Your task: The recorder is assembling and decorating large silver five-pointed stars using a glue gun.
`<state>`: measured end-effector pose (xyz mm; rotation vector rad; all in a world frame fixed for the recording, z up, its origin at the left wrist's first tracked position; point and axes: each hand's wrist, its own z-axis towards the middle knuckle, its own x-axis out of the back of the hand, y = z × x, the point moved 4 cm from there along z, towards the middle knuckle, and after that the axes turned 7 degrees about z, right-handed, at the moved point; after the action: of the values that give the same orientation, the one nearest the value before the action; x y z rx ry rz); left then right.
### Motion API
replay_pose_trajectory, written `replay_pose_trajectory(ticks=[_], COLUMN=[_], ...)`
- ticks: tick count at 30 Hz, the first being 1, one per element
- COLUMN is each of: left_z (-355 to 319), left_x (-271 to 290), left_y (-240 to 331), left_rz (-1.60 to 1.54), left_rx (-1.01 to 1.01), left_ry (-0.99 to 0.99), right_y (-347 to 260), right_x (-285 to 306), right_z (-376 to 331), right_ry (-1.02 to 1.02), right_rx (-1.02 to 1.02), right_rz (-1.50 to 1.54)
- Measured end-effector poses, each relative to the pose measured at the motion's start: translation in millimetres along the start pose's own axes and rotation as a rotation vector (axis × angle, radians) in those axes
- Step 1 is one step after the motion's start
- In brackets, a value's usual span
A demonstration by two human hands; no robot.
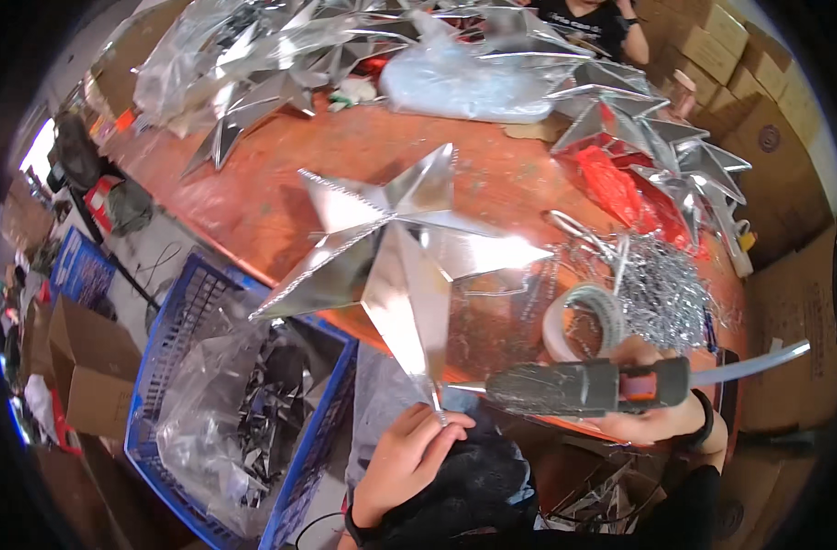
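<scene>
A large shiny silver five-pointed star [405, 284] sits over the near edge of the orange table, one point aimed at me. My left hand [411, 458] is closed, its fingertips pinching the end of that near point. Beaded silver trim runs along some of the star's ridges and edges. Wrapped around a dark grey hot glue gun [556, 387] is my right hand [652, 422], partly hidden behind it. The gun's metal nozzle points left and is close beside the star's near tip; whether they touch I cannot tell. A translucent glue stick [753, 362] sticks out of its back end.
A roll of tape [582, 323] and a heap of silver bead strands [661, 289] lie right on the table [501, 165]. More silver stars [263, 105] and a plastic bag [464, 82] line the far side. A blue crate [176, 339] stands lower left. Another person [593, 23] sits across.
</scene>
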<state>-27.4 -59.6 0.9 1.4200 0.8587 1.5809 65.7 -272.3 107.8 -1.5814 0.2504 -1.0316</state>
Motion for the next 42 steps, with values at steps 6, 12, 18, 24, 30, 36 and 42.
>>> replay_pose_trajectory(ticks=[6, 12, 18, 24, 30, 36, 42], left_z=[-6, -4, -3, -4, -4, -1, -3], left_x=[0, -2, -5, -8, -7, -9, -13], left_y=[-11, -4, -7, -13, -21, -42, -55], left_rz=[0.012, 0.117, 0.108, 0.127, 0.119, 0.015, -0.141], left_rx=[0.032, 0.001, 0.038, 0.039, 0.069, 0.085, 0.151], left_ry=[-0.01, -0.08, -0.096, -0.105, -0.123, -0.2, -0.304], right_y=[5, -12, -14, -8, -13, -10, -18], right_x=[-10, -9, -12, -12, -15, -7, -5], right_z=[7, 9, 13, 12, 16, 16, 43], right_ry=[-0.039, -0.172, -0.221, -0.175, -0.269, -0.016, 0.048], right_rx=[0.138, 0.338, 0.419, 0.224, 0.27, 0.16, 0.054], right_rz=[-0.069, -0.2, -0.212, -0.08, -0.188, -0.048, -0.094])
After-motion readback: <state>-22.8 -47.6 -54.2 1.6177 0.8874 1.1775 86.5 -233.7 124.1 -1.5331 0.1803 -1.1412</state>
